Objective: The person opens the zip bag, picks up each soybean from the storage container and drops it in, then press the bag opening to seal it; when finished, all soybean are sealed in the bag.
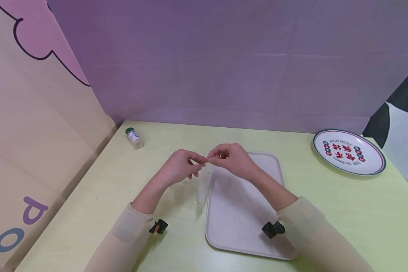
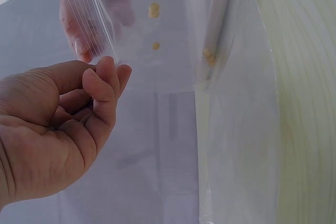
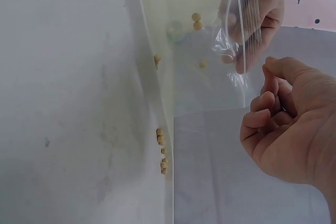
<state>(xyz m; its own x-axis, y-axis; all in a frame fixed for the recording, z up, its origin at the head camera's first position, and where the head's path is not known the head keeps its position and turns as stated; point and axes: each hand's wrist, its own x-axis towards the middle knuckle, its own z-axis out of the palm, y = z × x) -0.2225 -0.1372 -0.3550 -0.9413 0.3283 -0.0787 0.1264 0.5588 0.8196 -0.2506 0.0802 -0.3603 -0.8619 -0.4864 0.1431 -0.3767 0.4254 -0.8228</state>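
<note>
A clear zip-lock bag [image 1: 204,185] hangs between the hands over the left edge of the tray [image 1: 244,226]. My left hand [image 1: 183,164] pinches the bag's zip edge between thumb and forefinger. Opposite it, my right hand [image 1: 232,160] has thumb and forefinger together at the same edge, its other fingers curled. Their fingertips almost meet in the head view. Small round yellow beans [image 2: 154,10] show inside the bag. In the right wrist view, more yellow beans [image 3: 160,136] line up low along a pale edge; whether all are in the bag is hard to tell.
A small clear bottle with a green cap [image 1: 134,138] lies at the back left of the table [image 1: 176,249]. At the back right sits an oval white plate [image 1: 349,152] with red writing. A purple screen [image 1: 224,75] rises behind the table.
</note>
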